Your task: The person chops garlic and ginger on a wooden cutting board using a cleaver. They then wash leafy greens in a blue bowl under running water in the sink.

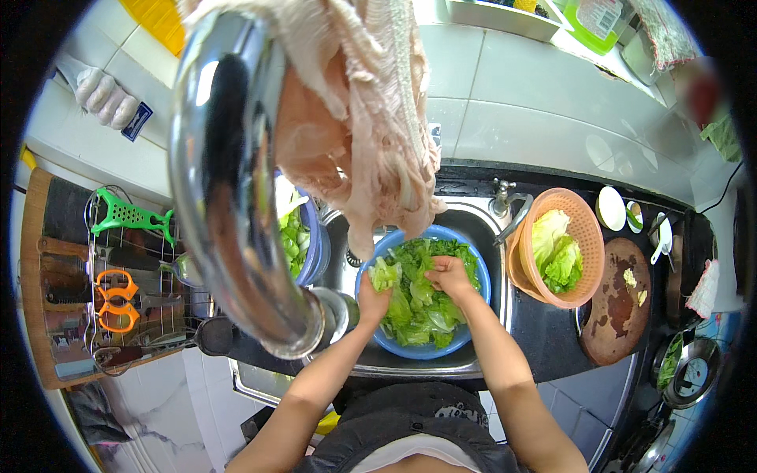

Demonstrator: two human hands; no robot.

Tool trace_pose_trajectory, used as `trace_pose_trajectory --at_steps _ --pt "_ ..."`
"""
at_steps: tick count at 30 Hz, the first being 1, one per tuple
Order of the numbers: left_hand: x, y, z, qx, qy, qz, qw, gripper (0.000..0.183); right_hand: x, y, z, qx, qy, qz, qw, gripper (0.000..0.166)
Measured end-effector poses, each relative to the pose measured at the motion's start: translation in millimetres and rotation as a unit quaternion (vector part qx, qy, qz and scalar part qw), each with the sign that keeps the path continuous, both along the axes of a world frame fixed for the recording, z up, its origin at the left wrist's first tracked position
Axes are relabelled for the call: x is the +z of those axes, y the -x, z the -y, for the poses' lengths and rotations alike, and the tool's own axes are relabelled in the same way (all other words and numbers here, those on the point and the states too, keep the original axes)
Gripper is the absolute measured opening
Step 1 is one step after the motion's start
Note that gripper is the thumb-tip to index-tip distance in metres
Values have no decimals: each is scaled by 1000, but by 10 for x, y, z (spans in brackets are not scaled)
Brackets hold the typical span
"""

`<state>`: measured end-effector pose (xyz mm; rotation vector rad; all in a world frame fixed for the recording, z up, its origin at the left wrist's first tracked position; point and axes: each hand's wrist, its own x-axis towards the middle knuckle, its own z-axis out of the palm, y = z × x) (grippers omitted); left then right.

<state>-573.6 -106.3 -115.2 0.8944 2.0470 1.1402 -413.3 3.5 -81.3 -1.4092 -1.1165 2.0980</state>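
Observation:
A blue plastic basin (482,331) full of green leafy lettuce (414,319) stands in a stainless steel sink (502,230). On the basin's left side, my left hand (375,295) holds a pale green bunch of lettuce (385,275). My right hand (449,277) pinches a leaf over the heap, with thumb and fingers together. To the right of the sink, an orange plastic colander (588,236) holds large lettuce leaves (559,260). A second blue basin (319,236) with greens is at the left, partly hidden behind the faucet and cloth.
A large chrome faucet pipe (230,177) and a hanging pale cloth (378,118) fill the upper left. At right are a round wooden board (615,307), a white bowl (610,208) and a small tap (501,198). A rack at left holds orange-handled scissors (117,300) and a green peeler (130,214).

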Motion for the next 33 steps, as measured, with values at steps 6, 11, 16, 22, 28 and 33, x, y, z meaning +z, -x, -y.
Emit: trace_pose_trajectory --at_steps 6,11,16,22,28,33 --pt "201 78 57 22 19 75 997 45 286 -236 24 -37 40 -29 998 21" --pt "597 -8 -20 11 23 251 968 48 233 -376 15 -27 126 -231 964 34" --pt "570 -35 -41 22 27 220 975 51 596 -77 253 -60 24 -159 985 67" --pt "361 -74 -39 16 64 -48 997 51 -26 281 496 -25 -442 285 850 72" --pt "-197 -93 71 -26 6 -220 975 46 -256 380 416 246 -417 332 810 49" --pt "-110 -193 77 -42 55 -196 978 47 -611 547 523 293 -417 461 726 41"
